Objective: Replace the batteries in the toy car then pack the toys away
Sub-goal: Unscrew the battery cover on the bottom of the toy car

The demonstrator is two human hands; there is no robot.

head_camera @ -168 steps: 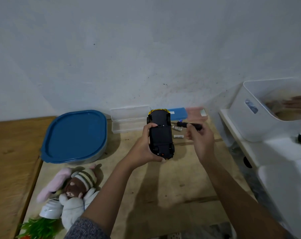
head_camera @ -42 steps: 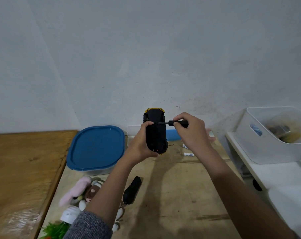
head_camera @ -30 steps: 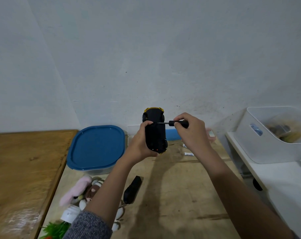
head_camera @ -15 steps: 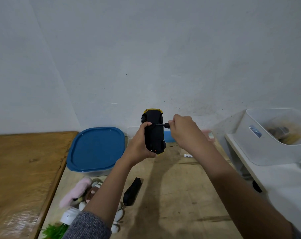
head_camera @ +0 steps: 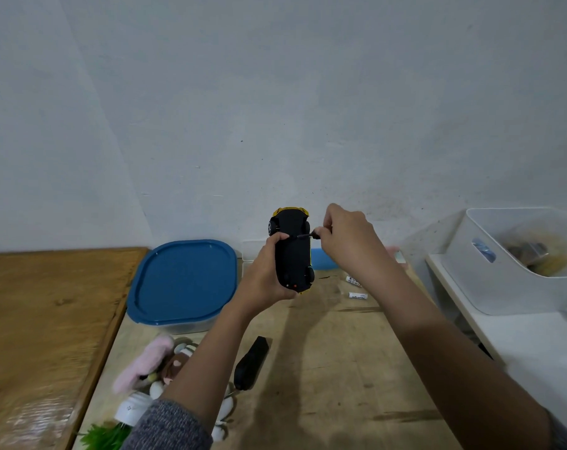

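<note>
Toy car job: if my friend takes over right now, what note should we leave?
Left hand grips the toy car, underside facing the camera.
Right hand grips the screwdriver, tip on the underside.
Two batteries lie on the table.
Done: cannot tell whether batteries are swapped.
Left: finish the screw, then pack the plush toy and car away.

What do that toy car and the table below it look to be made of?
Toy car: probably moulded plastic, matte black underside with a yellow edge showing. Table: wood, perhaps plywood, pale and dull, with visible grain and dark streaks.
</note>
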